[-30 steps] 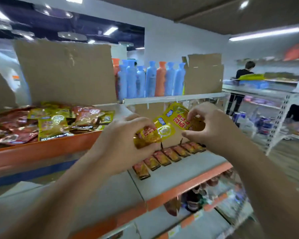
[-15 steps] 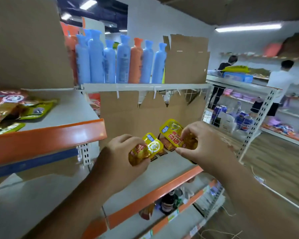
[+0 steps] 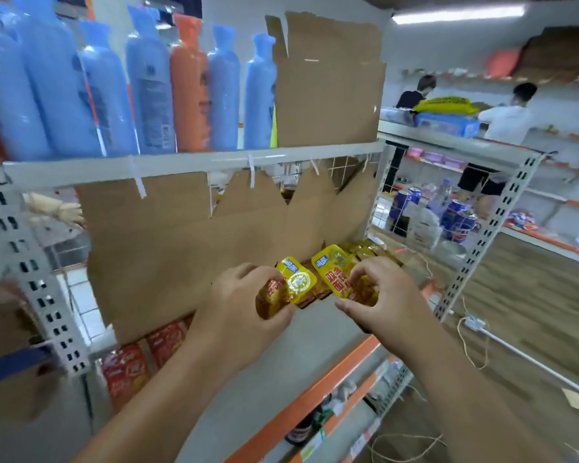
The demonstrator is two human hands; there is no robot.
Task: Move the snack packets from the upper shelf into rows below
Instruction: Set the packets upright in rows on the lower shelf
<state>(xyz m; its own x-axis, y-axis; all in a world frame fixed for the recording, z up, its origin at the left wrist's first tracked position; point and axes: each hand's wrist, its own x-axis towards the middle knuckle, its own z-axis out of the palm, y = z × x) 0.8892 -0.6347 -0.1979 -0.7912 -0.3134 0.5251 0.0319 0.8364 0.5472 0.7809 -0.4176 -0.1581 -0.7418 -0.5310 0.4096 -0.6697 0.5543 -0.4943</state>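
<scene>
Yellow snack packets, two, one per hand. Left hand (image 3: 244,305): fingers curled round the lower end of the first packet (image 3: 293,282), its yellow top sticking up. Right hand (image 3: 378,295): thumb and fingertips pinching the second packet (image 3: 333,272) by its lower half. The two packets sit just beside each other, over the grey shelf (image 3: 301,349) with the orange front edge. Behind them I log a row of packets (image 3: 371,248) of similar kind lying along the back of that shelf, against a cardboard sheet (image 3: 188,248). Red packets (image 3: 124,365) lie at the shelf's left end. One level up: blue bottles (image 3: 147,88) and one orange bottle (image 3: 189,85), upright. Far right aisle: two people (image 3: 512,115) at another rack, blue cans (image 3: 455,215) lower down.
</scene>
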